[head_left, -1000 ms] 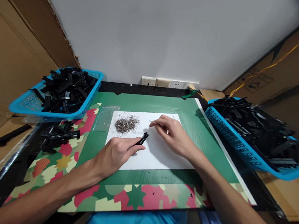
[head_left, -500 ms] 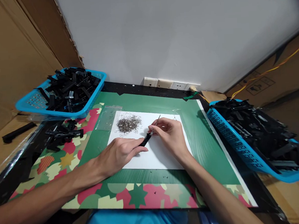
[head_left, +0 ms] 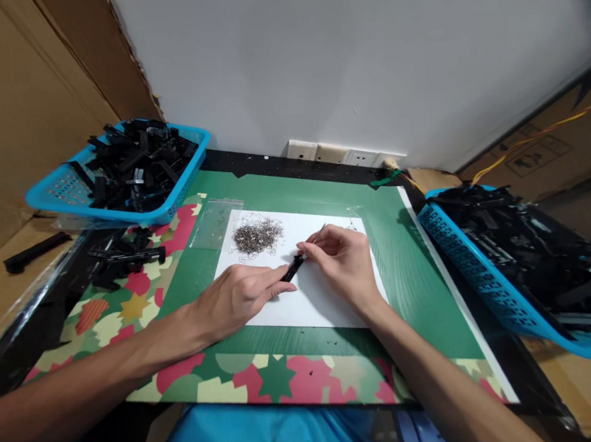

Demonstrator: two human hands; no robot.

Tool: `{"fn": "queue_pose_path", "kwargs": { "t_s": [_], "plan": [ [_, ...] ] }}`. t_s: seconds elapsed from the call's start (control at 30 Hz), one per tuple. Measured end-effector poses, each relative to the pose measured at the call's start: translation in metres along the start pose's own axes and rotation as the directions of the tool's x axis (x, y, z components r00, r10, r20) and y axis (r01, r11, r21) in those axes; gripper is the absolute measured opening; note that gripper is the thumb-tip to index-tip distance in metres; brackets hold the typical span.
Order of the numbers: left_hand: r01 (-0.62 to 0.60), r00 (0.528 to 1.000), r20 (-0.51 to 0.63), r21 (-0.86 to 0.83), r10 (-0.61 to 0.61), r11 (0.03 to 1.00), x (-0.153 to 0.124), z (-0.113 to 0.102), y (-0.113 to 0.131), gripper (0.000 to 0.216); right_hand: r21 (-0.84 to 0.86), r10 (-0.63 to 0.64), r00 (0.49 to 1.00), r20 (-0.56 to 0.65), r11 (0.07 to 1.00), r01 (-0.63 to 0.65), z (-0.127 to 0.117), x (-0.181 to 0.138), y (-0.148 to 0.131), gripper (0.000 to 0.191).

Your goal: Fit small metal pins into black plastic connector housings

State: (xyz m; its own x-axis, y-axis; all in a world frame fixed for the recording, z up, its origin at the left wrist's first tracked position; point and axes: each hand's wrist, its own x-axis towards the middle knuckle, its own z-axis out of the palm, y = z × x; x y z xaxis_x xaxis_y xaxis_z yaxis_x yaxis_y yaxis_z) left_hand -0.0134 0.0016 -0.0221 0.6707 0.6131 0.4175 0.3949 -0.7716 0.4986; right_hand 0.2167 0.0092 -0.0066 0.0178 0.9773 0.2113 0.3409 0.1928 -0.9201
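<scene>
My left hand [head_left: 244, 291] holds a small black plastic part [head_left: 294, 266] between thumb and fingers, its upper end angled away to the right. My right hand [head_left: 349, 264] is closed in a pinch on a thin metal tool [head_left: 319, 233], whose end meets the top of the black part; my fingertips hide the contact. Both hands are over a white sheet [head_left: 315, 306]. Beyond my left hand, a heap of tiny metal springs or wire clips [head_left: 258, 236] lies on the sheet's far left corner.
A blue basket [head_left: 181, 200] of black plastic parts stands back left, another blue basket [head_left: 484, 286] on the right. Loose black parts [head_left: 127, 256] lie at the left. A clear bag [head_left: 208, 226] touches the sheet's left side. Power sockets [head_left: 346, 155] line the wall.
The view has shifted slightly. The thin tool lies lower against my right hand, showing less above the fingers. Both hands keep their holds over the sheet.
</scene>
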Motion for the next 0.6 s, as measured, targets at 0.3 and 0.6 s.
{"fn": "queue_pose_path", "kwargs": {
  "t_s": [0.3, 0.6],
  "plan": [
    [-0.005, 1.0, -0.022, -0.016, 0.004, 1.0, 0.0, 0.003, -0.004, 0.032, 0.028, 0.023, 0.999, 0.024, 0.999, -0.024, 0.002, 0.001, 0.005, 0.021],
    [-0.099, 0.972, -0.224, -0.111, 0.072, 0.989, -0.005, 0.002, 0.006, 0.044, 0.019, -0.092, 0.994, -0.062, 0.995, 0.094, -0.019, 0.014, -0.006, 0.017]
  ]
}}
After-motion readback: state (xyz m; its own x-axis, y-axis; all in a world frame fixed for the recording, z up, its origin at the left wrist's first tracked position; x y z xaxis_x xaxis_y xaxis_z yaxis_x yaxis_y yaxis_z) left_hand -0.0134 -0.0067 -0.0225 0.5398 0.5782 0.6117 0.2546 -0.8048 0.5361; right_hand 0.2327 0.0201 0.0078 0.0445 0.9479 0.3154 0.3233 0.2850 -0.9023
